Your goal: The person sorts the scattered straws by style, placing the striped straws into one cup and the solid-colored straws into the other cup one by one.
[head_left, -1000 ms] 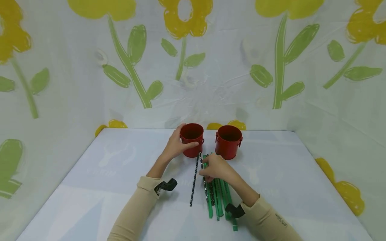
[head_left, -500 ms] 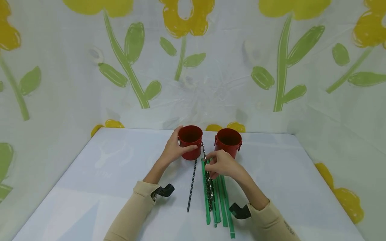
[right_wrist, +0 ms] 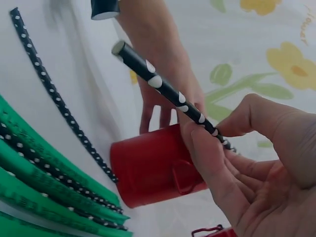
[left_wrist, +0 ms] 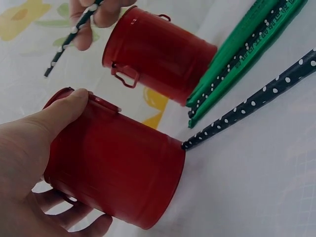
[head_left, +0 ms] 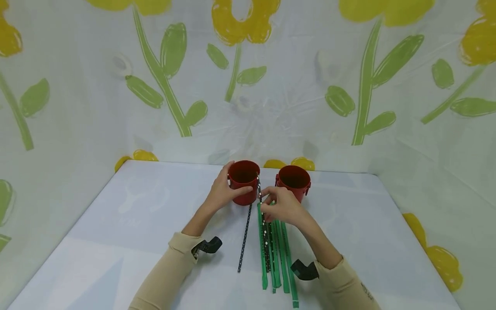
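Note:
My left hand [head_left: 222, 191] holds a small red metal bucket [head_left: 246, 199], thumb over the near side and fingers on the other side. Between thumb and fingertips of my right hand [head_left: 284, 206] is a black straw with white dots [right_wrist: 163, 85], raised and slanting, its far tip right at that bucket's rim in the head view. Another dotted straw [head_left: 245, 241] lies alone on the table, its far end close to the bucket's base. Right of it is a bundle of green-wrapped strips [head_left: 286, 262] with dotted straws among them, partly hidden under my right hand.
A second red bucket [head_left: 297, 184] with side handles stands to the right, just beyond my right hand. The white tabletop [head_left: 116, 241] meets a flower-printed cloth backdrop [head_left: 286, 99] at the back and sides. Black wrist mounts [head_left: 304, 270] sit at both cuffs.
My right hand has lifted the dotted straw from the bundle and carried its tip up toward the left bucket's rim. The left hand keeps its hold. The head view has shifted slightly.

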`<control>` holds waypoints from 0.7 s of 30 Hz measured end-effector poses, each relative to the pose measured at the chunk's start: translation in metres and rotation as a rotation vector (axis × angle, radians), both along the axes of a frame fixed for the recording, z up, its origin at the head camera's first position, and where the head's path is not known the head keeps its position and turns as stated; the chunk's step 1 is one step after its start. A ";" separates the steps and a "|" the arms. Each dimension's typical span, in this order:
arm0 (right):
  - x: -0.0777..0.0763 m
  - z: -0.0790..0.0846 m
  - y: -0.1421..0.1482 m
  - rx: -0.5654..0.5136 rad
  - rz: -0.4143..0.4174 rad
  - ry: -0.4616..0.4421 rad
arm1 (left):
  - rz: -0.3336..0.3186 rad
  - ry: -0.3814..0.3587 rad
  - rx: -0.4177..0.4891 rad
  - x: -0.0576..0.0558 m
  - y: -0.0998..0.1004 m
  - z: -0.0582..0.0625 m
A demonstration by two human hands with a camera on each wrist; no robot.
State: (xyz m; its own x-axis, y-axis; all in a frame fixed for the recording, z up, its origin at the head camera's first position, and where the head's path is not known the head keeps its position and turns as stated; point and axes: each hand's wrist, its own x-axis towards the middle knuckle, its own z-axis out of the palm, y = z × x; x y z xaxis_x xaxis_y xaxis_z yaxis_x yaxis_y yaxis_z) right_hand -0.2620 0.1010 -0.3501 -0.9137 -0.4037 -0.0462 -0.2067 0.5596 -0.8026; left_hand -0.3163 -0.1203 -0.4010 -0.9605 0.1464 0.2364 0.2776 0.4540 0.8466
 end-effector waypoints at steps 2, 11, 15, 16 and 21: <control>-0.003 0.004 0.000 0.002 -0.015 0.037 | -0.005 -0.006 0.001 0.000 -0.001 0.000; -0.026 0.025 0.001 0.011 -0.066 0.245 | -0.012 0.025 0.023 -0.006 -0.001 0.005; -0.034 0.030 0.004 -0.002 -0.085 0.300 | -0.013 0.019 0.030 -0.007 0.000 0.006; -0.036 0.031 0.005 -0.007 -0.092 0.305 | -0.016 0.017 0.031 -0.007 0.001 0.006; -0.041 0.029 0.008 -0.041 -0.115 0.310 | -0.017 0.001 0.031 -0.006 0.000 0.000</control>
State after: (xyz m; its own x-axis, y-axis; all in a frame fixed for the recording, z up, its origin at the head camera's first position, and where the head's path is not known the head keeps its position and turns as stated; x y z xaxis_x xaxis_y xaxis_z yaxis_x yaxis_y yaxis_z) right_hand -0.3028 0.1095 -0.3208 -0.9215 -0.2927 0.2552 -0.3817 0.5621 -0.7337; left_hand -0.3221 -0.1202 -0.4007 -0.9576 0.1556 0.2423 0.2862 0.4223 0.8601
